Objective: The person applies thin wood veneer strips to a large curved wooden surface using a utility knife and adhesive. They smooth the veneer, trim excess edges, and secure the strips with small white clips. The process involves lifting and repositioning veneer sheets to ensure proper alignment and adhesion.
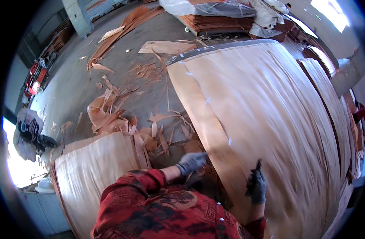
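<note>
My left hand (191, 162), in a grey glove, reaches the left edge of a large pale wood veneer sheet (250, 103). Its fingers look closed at that edge, with their tips partly hidden. Over the same sheet, farther right, is my right hand (258, 187), in a grey and black glove. The right fingers are curled, and a dark narrow shape points up from them; whether it is a fingertip or a small tool I cannot make out. A narrower veneer strip (209, 133) runs along the sheet's left side, with small white tape pieces (229, 141) along the seam.
A lower veneer stack (99, 163) stands at my left. Torn veneer scraps (109, 107) litter the grey floor between and beyond the stacks. Farther back are a plastic-covered veneer pile (214, 22) and a pillar (77, 18). A parked motorbike (33, 133) is at the far left.
</note>
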`<state>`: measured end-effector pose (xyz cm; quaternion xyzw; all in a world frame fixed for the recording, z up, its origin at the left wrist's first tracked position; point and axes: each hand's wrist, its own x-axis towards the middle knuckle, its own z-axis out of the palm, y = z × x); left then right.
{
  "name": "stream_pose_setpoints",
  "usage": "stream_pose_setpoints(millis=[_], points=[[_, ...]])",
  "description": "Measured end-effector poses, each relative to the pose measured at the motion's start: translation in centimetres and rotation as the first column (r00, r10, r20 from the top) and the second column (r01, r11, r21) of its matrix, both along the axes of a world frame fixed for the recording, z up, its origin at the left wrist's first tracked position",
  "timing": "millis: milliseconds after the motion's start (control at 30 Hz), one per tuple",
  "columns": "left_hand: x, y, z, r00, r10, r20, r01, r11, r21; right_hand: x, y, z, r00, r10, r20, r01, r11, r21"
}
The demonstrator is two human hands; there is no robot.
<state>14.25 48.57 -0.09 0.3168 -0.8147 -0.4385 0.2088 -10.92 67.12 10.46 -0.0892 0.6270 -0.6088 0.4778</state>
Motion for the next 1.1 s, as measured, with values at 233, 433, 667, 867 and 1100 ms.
stream_pose_setpoints(millis=[233,433,667,867,1100], points=[[11.7,-14.1,-8.4,0.83,0.526,-0.184,-0.288,0.688,0.666,6.8,-20.4,-1.8,0.884,0.467,-0.004,-0.466,0.881,-0.082],[8.1,-30.1,-6.6,0.773,0.594,-0.223,-0.353,0.695,0.627,10.5,-35.7,-2.3,0.763,0.597,-0.248,-0.596,0.798,0.088],[4.1,-45.4,-7.5,0.643,0.737,-0.21,-0.357,0.531,0.768,14.1,-54.7,-7.1,-0.08,0.419,-0.904,-0.532,0.749,0.394],[3.9,-47.8,-5.4,0.705,0.695,-0.142,-0.233,0.416,0.879,16.1,-63.2,-6.4,-0.129,0.637,-0.76,-0.443,0.649,0.619],[4.3,-47.9,-6.4,0.624,0.76,-0.181,-0.117,0.32,0.94,17.3,-65.1,-6.0,-0.155,0.636,-0.756,-0.423,0.649,0.633]])
